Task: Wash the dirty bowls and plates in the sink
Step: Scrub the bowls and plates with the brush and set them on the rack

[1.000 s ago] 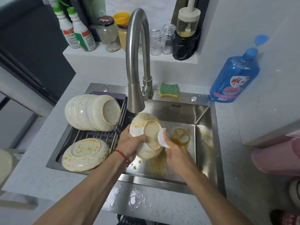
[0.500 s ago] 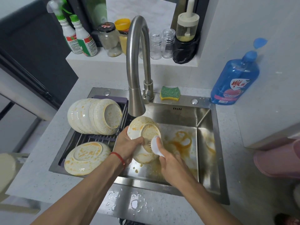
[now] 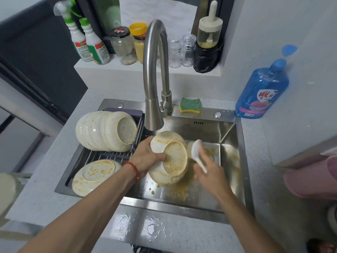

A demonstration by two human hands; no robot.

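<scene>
My left hand (image 3: 145, 157) grips a stained cream bowl (image 3: 169, 159), tipped on its side over the steel sink (image 3: 229, 161) below the faucet spout (image 3: 152, 117). Its foot ring faces me, smeared with yellow sauce. My right hand (image 3: 209, 175) holds a white spoon (image 3: 197, 154) just right of the bowl, apart from it. A stack of dirty bowls (image 3: 105, 130) lies sideways on the drain rack (image 3: 102, 155) at the sink's left. A dirty plate (image 3: 94, 175) rests upside down in front of them.
A green-yellow sponge (image 3: 190, 105) lies on the sink's back rim. A blue detergent bottle (image 3: 262, 90) stands at the right. Spray bottles (image 3: 89, 42) and jars (image 3: 124, 46) line the ledge behind. Yellow residue covers the sink floor. Water drops lie on the front counter.
The spoon in my right hand has moved from the bowl's foot ring out to the right. The bowl has tilted slightly in my left hand. No water runs.
</scene>
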